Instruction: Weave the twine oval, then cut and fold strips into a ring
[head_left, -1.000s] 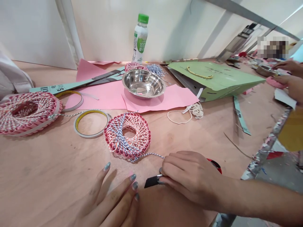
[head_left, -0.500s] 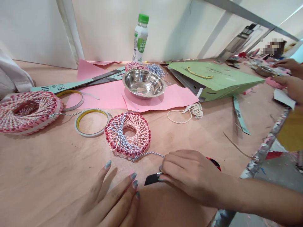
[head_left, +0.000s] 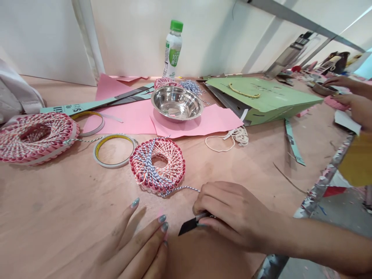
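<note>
My right hand (head_left: 232, 211) is shut on a utility knife with a black blade (head_left: 188, 226), and its fingers hide the handle. The hand sits right at the end of a blue-and-white twine strand (head_left: 186, 188). That strand runs from a round woven ring of pink paper and twine (head_left: 157, 166) lying on the plywood table (head_left: 58, 193). My left hand (head_left: 136, 244) rests open on the table, fingers apart, touching nothing else. It lies just below the ring, and the knife blade is between my two hands.
A second woven ring (head_left: 36, 138) and two tape rolls (head_left: 114, 150) lie left. Behind stand a steel bowl (head_left: 176, 104) on pink paper (head_left: 197, 122), a bottle (head_left: 173, 50) and a green paper bag (head_left: 261, 97). A co-worker's hands (head_left: 356, 106) work at the far right.
My right hand has moved slightly left and now covers the red handle. The blade has tilted a little. The view has shifted slightly, and the left hand is nearly unchanged.
</note>
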Tool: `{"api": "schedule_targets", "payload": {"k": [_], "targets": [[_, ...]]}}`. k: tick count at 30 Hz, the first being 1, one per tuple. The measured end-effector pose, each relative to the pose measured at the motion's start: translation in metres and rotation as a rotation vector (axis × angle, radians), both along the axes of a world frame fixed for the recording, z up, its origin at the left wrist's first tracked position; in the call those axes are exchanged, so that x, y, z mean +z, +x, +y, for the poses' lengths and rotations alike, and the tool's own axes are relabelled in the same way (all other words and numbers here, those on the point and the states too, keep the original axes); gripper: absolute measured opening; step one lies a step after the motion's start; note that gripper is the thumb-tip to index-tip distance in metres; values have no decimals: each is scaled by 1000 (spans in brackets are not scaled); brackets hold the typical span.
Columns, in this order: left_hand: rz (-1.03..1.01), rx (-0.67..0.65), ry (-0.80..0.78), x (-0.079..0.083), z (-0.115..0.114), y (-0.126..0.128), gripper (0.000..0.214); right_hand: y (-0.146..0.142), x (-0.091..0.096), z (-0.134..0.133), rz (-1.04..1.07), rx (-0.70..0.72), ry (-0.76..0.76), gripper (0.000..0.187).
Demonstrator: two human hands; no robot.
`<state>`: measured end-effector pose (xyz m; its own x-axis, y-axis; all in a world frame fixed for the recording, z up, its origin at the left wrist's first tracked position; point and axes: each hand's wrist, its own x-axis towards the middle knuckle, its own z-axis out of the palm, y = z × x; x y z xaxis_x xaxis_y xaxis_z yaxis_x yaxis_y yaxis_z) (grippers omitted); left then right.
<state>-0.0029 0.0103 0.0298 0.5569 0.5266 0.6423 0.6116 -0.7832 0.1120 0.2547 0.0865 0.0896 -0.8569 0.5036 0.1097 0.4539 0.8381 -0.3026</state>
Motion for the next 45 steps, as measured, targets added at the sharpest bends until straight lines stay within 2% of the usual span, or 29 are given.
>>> {"api": "schedule_targets", "payload": {"k": [5,9,13,15,18,21,25,28,33,45], "targets": [[-28,-31,-30,6,-4,-7,29,1,1,1,22,8,19,35],[-65,-6,-34,4,-1,-9,31,4,-1,1,95,19,34,30],[-81,-11,36,1,-1,-11,27,5,2,5,200,43,97,30],[-52,-24,20,2,-1,-13,24,4,5,5,229,41,178,25],[71,-63,-43,8,-2,-20,26,1,8,0,158,100,314,19],[160,-100,-28,15,-1,-27,33,-5,7,-8,-32,190,349,17],[177,-124,-36,21,0,-32,36,-11,5,-14,-309,210,269,15],[184,-125,-47,21,-2,-31,35,-15,7,-13,-440,216,194,11],[107,-92,-80,18,-5,-27,31,-20,11,-12,-503,210,139,6],[139,-88,-83,25,-3,-29,33,-24,15,-8,-559,198,26,5]]}}
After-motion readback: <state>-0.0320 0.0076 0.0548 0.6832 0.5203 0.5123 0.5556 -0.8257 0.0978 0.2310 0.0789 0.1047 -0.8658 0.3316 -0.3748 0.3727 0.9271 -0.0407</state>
